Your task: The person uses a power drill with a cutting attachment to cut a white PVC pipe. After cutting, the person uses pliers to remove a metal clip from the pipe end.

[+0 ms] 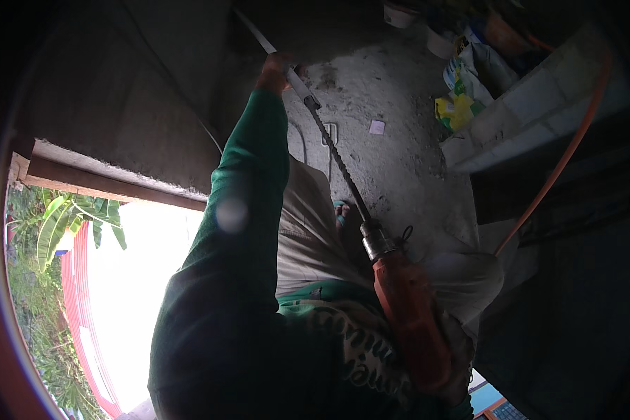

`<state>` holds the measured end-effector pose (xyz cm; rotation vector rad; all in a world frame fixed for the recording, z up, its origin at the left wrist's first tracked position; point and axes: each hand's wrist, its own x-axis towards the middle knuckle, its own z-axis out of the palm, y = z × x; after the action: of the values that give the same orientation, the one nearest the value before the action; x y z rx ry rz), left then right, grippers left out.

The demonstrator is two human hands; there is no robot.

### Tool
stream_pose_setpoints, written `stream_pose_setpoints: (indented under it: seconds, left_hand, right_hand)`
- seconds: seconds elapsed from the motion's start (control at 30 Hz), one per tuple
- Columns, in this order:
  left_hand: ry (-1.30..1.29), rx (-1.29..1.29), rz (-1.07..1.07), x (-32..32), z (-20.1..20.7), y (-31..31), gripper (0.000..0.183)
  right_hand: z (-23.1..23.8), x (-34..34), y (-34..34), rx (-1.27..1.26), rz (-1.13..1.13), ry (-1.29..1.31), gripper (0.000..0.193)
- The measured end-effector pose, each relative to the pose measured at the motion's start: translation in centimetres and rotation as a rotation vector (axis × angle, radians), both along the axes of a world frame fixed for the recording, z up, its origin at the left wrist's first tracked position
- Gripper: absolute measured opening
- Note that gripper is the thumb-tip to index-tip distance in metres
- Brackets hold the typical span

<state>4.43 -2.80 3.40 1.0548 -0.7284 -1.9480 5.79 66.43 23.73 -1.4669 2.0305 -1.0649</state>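
My left arm, in a green sleeve, reaches far forward. Its hand is closed round a long, narrow, pale metal strip that slants up to the left into the dark. At the lower right, in shadow, my right hand grips the rear of a red power drill. The drill has a silver chuck and a long spiral drill bit. The bit points up to the left, and its tip meets the near end of the strip in this view; whether they touch, I cannot tell.
A low concrete-block wall stands at the right, with plastic sacks and tubs behind it. An orange cord hangs there. A small pale square lies on the rough floor near my sandalled foot. At left, a bright window opening.
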Motion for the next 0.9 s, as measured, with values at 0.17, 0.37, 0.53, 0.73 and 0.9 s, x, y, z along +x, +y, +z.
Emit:
stream_pose_setpoints:
  seconds: [0.17,0.37,0.53,0.73,0.9]
  left_hand:
    - [-0.187,-0.651,-0.226,0.1,-4.7,-2.9,0.020]
    - [-0.565,-0.980,-0.318,-0.9,-8.1,-4.3,0.033]
    - [-0.213,-0.747,-0.236,-2.0,-7.0,-3.2,0.018]
    - [0.024,-0.418,-0.229,-1.5,-5.7,-2.0,0.027]
    - [-0.186,-0.634,-0.260,-0.4,-6.7,-3.8,0.026]
  right_hand:
    - [-1.1,-0.2,1.1,-0.039,-0.016,0.024,0.098]
    - [-1.9,0.9,1.0,-0.036,-0.062,-0.045,0.096]
    - [-1.0,1.1,0.8,-0.148,-0.016,0.253,0.099]
    - [-1.8,1.3,2.5,0.102,-0.068,-0.052,0.094]
    - [-2.4,1.3,2.1,0.012,-0.036,0.086,0.066]
